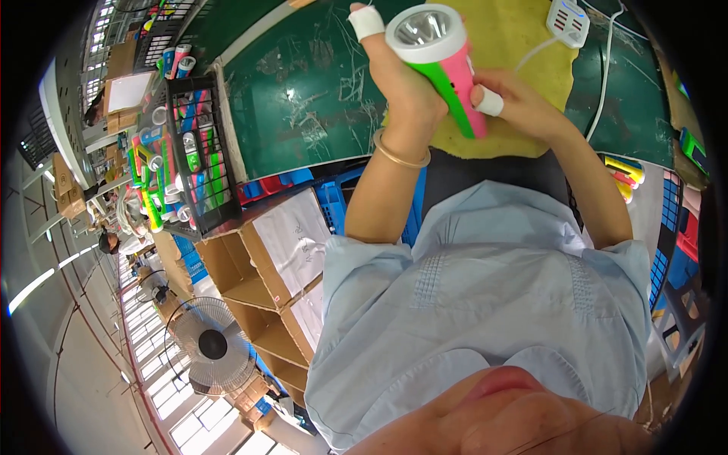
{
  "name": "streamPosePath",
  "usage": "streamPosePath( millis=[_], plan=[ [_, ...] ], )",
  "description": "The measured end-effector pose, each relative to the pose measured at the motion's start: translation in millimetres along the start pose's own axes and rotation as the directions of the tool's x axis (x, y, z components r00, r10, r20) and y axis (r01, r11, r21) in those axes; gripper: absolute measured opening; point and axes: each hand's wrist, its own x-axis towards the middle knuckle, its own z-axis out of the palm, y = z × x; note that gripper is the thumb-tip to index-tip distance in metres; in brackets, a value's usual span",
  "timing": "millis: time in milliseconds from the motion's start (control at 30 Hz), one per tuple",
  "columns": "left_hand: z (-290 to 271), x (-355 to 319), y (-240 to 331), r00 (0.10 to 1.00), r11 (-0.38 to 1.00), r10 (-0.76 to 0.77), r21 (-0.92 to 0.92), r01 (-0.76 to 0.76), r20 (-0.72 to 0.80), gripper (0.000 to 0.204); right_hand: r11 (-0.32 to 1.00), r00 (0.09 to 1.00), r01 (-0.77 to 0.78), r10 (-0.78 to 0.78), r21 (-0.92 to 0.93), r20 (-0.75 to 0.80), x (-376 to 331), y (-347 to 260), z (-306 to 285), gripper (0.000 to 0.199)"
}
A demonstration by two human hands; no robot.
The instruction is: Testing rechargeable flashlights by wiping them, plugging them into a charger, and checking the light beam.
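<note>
A flashlight (453,74) with a white head and a green and pink body is held up over the bench, its lens tilted up and to the left. My left hand (403,85) lies against its green side. That thumb, wrapped in white tape, sticks out, while the other fingers are hidden behind the flashlight. My right hand (523,106) grips the pink side low on the body, with its white-taped thumb near a small dark spot there. Beneath both hands a yellow cloth (523,45) covers part of the green bench top (303,98).
A white multi-port charger (569,23) with cables sits at the far right of the cloth. Left of the bench, a black crate (205,155) holds several colourful flashlights. Open cardboard compartments (258,265) and a standing fan (212,345) are at the left. Yellow flashlights (624,173) lie at the right.
</note>
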Motion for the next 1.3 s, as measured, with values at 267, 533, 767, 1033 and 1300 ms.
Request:
streamPosePath(
  millis=[267,533,767,1033,1300],
  plan=[
    [-0.4,-20.2,-2.9,0.913,0.993,0.002,-0.106,-0.049,-0.408,0.068,0.624,0.812,0.114,-0.506,-0.773,-0.289,-18.5,-0.7,27.1,0.034],
    [9.0,-17.5,-4.5,0.990,0.998,-0.006,-0.064,-0.003,-0.144,0.077,0.994,0.988,-0.048,0.033,-0.099,-0.148,-3.7,-9.4,0.1,0.046],
    [0.2,-0.7,-1.7,0.917,0.984,-0.175,-0.102,0.148,-0.357,0.077,0.981,0.985,-0.053,0.021,-0.186,-0.169,6.0,-6.0,6.9,0.048],
    [-71.5,-6.5,239.6,0.618,-0.058,0.776,0.991,-0.124,0.123,0.034,0.985,0.928,-0.170,0.156,-0.012,-0.337,-32.9,11.6,-21.8,0.039],
    [-11.5,-2.1,87.0,0.992,0.979,-0.042,0.193,0.065,-0.121,0.063,0.988,0.984,0.139,-0.129,0.070,-0.125,13.2,-6.1,30.3,0.048]
  ],
)
